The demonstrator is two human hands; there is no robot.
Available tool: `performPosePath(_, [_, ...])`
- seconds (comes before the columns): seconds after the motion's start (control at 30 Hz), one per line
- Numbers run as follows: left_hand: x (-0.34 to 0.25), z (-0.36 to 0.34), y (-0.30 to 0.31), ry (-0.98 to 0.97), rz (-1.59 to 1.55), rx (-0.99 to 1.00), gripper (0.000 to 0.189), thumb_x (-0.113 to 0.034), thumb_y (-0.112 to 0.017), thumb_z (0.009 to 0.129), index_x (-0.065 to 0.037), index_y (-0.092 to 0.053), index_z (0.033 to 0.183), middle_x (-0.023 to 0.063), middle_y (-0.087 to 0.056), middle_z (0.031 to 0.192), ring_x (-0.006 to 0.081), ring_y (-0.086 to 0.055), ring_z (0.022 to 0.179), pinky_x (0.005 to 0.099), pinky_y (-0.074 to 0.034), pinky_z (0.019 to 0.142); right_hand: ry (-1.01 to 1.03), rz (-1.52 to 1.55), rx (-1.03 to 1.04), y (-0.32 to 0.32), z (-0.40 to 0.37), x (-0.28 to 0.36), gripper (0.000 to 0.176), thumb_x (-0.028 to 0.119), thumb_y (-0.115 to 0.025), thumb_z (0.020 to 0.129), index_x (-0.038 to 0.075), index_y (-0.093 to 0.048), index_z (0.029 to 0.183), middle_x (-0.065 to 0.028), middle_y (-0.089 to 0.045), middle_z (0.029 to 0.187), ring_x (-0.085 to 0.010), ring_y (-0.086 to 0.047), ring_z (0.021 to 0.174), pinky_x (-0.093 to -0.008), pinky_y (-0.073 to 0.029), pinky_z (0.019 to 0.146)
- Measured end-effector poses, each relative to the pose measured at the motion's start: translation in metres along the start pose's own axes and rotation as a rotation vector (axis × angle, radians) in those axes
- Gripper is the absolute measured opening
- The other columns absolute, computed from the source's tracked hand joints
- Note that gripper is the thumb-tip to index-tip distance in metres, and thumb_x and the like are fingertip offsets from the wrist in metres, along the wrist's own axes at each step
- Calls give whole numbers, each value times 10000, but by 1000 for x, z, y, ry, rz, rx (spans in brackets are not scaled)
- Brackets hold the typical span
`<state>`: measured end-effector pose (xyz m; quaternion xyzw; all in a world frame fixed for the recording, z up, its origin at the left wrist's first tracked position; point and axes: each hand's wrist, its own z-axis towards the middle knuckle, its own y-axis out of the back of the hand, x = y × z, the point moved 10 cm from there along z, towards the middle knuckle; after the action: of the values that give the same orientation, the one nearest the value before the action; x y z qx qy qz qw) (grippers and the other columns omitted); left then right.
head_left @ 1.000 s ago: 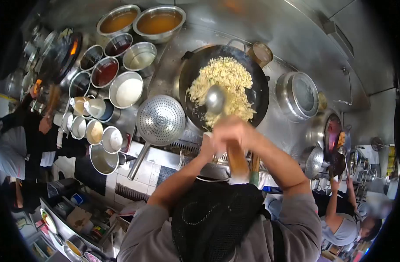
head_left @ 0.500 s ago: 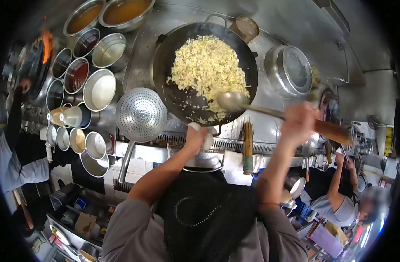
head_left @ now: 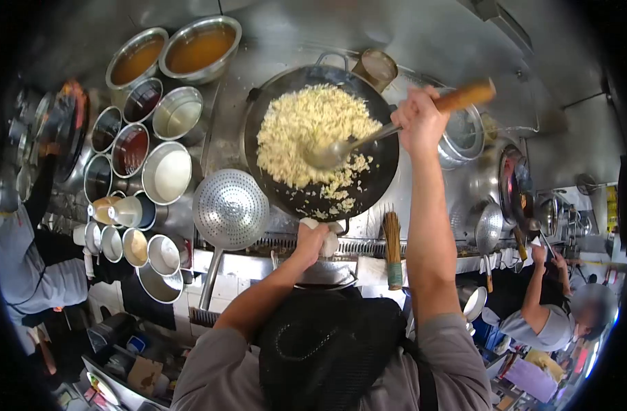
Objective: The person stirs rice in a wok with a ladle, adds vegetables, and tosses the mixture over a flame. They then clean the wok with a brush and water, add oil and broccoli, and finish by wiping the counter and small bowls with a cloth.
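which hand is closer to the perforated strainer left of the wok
Left. The left hand grips the near handle of the wok, just right of the perforated strainer. The right hand holds the ladle across the wok, much farther away.

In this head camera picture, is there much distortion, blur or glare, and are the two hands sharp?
Head view: strong fisheye bending, with black corners all round; soft glare on the steel wall behind the wok; the right hand on the ladle and the left hand at the wok's near rim are both sharp; the far edges look dim and smeared.
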<state>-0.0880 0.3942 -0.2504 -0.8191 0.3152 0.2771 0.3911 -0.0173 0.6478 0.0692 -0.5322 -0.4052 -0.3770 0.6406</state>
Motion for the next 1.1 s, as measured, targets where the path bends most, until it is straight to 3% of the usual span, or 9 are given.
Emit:
performPosePath(0.17, [13,7,7,11,-53,-23,338,68,-519,772,16,-565,1103,94,-642,994,200,-646,835,343,-533,673,326,-48,53,-51,10,107,182,33,-606,820,87,-472,710,15,-390,537,-90,-343,396,-288,-272,369])
performPosePath(0.33, [6,13,3,-55,6,-36,285,32,-574,774,16,-558,1058,93,-633,916,196,-639,755,337,-515,609,99,-209,147,-78,26,-11,202,54,-644,817,92,-484,699,17,-415,517,-94,-349,390,-295,-300,363])
performPosePath(0.53, [3,2,7,28,-139,-143,331,12,-644,755,5,-535,1067,109,-627,959,204,-641,764,347,-522,598,210,-318,177,-136,-5,84,182,59,-667,812,85,-521,706,22,-416,509,-85,-353,389,-293,-307,373])
performPosePath(0.67, [17,13,9,20,-147,-72,150,0,-613,807,-15,-579,952,80,-628,842,203,-622,679,367,-524,567,116,-143,147,-93,25,-15,201,60,-682,795,79,-511,689,23,-418,502,-105,-375,379,-271,-314,393])
performPosePath(0.73, [-44,-55,-24,-168,-377,-166,100,-22,-593,813,-26,-586,913,91,-612,806,230,-625,674,410,-526,554,108,-508,344,-92,-11,-7,229,82,-677,769,84,-466,679,-16,-452,518,-140,-402,385,-291,-330,382])
performPosePath(0.83, [-4,-46,-22,105,-268,-51,112,-49,-543,852,4,-574,946,104,-611,806,252,-653,709,407,-547,574,29,-393,337,-59,-14,3,178,95,-654,770,31,-543,647,-47,-492,523,-162,-478,402,-327,-374,417])
performPosePath(0.97, [-32,-149,-39,-45,-283,-94,232,-30,-463,917,23,-556,1123,178,-650,1092,278,-681,884,394,-572,737,-73,-216,318,-55,-87,103,139,56,-643,820,51,-550,717,13,-417,494,-101,-346,369,-284,-293,393])
performPosePath(1.07, [-66,-205,-71,69,-314,-135,251,-44,-473,919,32,-534,1150,175,-632,1064,290,-671,934,414,-570,779,-62,84,741,-45,-148,156,299,156,-641,884,91,-463,653,45,-394,500,-55,-322,399,-252,-287,425])
performPosePath(1.1, [-59,-186,-75,98,-276,-96,249,-48,-477,918,40,-524,1146,178,-628,1044,286,-666,926,415,-568,764,-28,40,513,-30,-154,138,304,113,-630,889,110,-458,639,40,-395,481,-71,-337,365,-257,-289,376])
